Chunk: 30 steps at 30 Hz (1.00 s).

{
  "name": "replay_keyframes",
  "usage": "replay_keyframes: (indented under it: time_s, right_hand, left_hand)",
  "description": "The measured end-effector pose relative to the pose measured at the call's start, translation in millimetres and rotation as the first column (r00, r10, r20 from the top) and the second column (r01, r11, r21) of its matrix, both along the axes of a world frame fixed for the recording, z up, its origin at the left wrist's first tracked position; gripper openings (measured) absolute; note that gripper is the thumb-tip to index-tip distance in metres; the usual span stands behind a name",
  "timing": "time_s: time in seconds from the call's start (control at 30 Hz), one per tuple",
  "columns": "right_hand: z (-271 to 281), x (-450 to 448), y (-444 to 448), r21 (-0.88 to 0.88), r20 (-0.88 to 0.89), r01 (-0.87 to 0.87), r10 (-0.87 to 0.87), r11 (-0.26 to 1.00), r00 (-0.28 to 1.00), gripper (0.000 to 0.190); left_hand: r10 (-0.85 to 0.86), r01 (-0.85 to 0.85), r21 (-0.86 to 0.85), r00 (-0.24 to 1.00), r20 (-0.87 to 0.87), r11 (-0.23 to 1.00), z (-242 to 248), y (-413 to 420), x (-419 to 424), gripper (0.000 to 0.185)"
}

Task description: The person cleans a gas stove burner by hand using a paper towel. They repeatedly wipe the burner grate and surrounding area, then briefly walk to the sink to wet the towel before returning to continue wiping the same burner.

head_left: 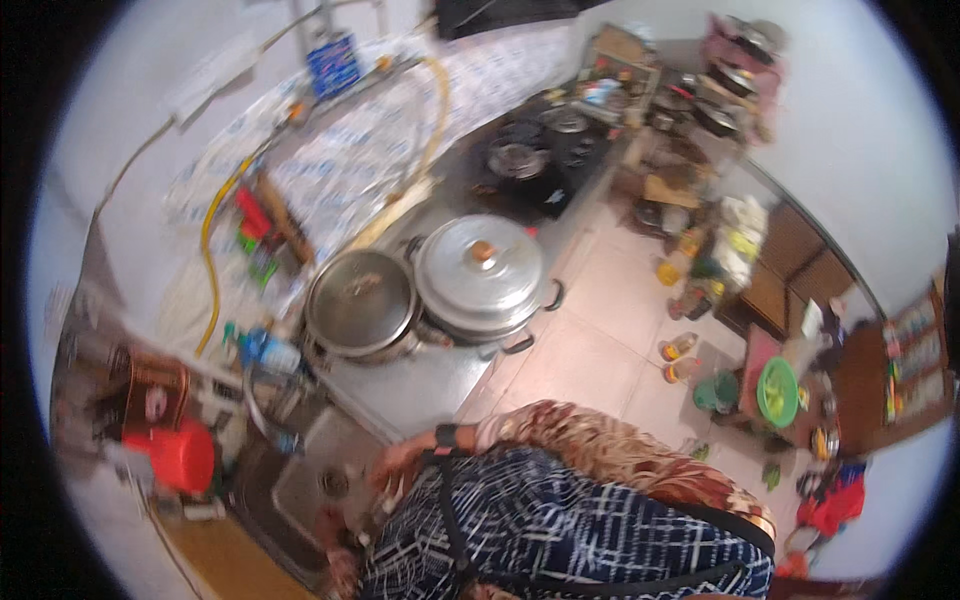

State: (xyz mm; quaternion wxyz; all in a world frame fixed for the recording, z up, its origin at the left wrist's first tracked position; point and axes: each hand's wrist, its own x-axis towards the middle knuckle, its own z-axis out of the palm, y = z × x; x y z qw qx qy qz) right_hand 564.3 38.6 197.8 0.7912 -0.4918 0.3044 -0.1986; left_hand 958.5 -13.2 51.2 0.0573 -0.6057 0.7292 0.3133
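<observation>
My right hand, with a dark band on its wrist, is over the near edge of the steel sink. Small pale shapes show beside its fingers, too blurred to name. Lower in the picture, my left hand is at the same edge, close to my patterned apron. Blur hides whether either hand grips anything. On the steel counter beyond the right hand are an uncovered steel pot and a large aluminium pot under a domed lid with a brown knob.
A black gas stove occupies the counter's far end. Beside the sink are a red plastic container and a blue bottle. Bottles stand on the tiled floor to the right, near a green basin on a low table.
</observation>
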Motion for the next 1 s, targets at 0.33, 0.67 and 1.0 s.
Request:
replay_keyframes:
  time_s: [0.33,0.67,1.0]
  right_hand:
    - [60,-150,127,0.546,-0.246,0.580,-0.546,0.604,0.801,0.043]
    - [40,-116,127,0.652,-0.359,0.654,-0.604,0.383,0.712,0.044]
    - [47,-82,116,0.548,-0.298,0.771,-0.785,0.324,0.542,0.050]
  left_hand:
    - [0.339,-0.222,-0.479,0.925,0.173,0.849,-43,39,17,0.018]
    - [0.184,-0.185,-0.136,0.983,-0.020,0.973,-85,-87,-45,0.024]
    - [-0.477,0.482,-0.109,0.876,0.073,0.869,-181,-149,-107,0.043]
